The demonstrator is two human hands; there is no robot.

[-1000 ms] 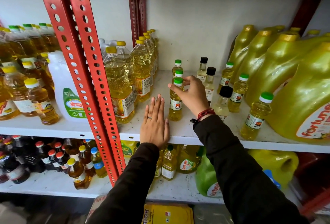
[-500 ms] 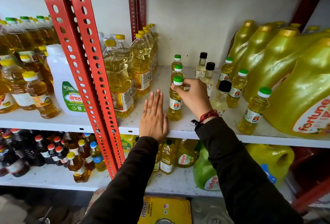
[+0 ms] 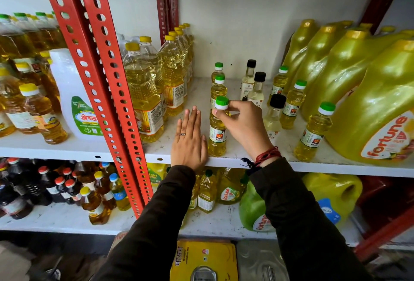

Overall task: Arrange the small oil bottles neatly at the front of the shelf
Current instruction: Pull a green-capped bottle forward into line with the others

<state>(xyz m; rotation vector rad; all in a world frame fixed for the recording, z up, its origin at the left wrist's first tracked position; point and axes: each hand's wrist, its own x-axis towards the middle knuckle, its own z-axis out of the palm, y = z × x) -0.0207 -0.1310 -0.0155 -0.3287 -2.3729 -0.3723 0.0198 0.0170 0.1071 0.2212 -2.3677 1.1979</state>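
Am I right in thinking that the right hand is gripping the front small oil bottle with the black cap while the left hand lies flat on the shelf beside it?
Not quite: the head view shows the cap is green, not black. The right hand does hold that front small oil bottle, and the left hand lies flat on the shelf beside it.

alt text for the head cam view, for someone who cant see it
A person's right hand grips a small green-capped oil bottle at the shelf front, while the left hand lies flat beside it. More small bottles stand behind; large yellow jugs sit right.
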